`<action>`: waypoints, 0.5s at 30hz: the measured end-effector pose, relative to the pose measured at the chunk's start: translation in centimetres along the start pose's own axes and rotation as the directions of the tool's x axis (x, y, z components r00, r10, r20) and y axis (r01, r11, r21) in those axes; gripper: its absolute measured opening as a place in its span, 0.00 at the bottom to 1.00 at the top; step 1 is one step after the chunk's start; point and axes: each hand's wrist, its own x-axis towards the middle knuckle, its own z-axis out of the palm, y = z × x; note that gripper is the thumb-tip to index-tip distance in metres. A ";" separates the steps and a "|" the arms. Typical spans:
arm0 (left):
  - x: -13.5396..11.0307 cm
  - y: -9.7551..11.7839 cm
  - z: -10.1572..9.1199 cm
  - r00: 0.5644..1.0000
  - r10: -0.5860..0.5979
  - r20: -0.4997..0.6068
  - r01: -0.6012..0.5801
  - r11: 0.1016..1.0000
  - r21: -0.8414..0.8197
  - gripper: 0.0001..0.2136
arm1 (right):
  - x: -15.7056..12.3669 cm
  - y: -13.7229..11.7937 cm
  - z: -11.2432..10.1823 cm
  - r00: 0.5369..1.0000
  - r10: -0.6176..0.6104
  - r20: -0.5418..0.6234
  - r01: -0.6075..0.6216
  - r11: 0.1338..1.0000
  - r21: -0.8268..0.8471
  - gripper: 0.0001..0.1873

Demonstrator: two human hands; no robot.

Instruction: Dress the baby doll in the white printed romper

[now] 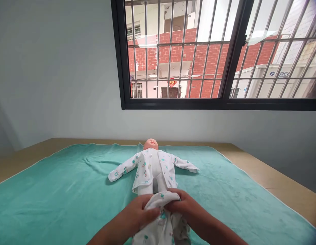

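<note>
A baby doll (151, 143) lies on its back with its head toward the wall, arms spread in a white printed jacket (143, 169) that hangs open at the front. White cloth covers its body and legs. Below the jacket, my left hand (140, 211) and my right hand (182, 203) grip the waistband of white printed baby pants (158, 223), one at each side. The fingers of both hands are closed on the fabric. The pants trail toward me, past the lower edge of the view. The doll's feet are hidden behind the pants and my hands.
A green blanket (79, 194) lies under the doll, its edges wrinkled in places. It covers most of a wooden table (265, 173) set against a pale wall (71, 85). A dark-framed window (173, 103) with metal bars is above.
</note>
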 end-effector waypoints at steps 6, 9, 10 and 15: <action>-0.2 0.4 -0.1 0.989 -0.007 0.148 -0.014 0.990 0.142 0.21 | 0.2 0.5 -0.5 0.998 -0.056 -0.025 0.060 0.982 0.177 0.06; 0.5 -1.0 -0.6 0.998 0.061 0.019 -0.062 0.995 0.081 0.18 | 0.1 0.4 -0.6 0.997 -0.062 0.040 0.052 0.973 0.223 0.10; 0.7 -1.5 -0.8 0.995 0.090 -0.046 -0.086 0.993 0.075 0.18 | 0.1 0.3 -0.6 0.996 -0.059 0.063 0.043 0.969 0.242 0.13; 1.7 -3.1 -1.3 0.957 0.175 -0.231 -0.164 0.984 0.064 0.21 | 0.1 0.3 -0.6 0.992 -0.079 0.097 0.044 0.946 0.320 0.21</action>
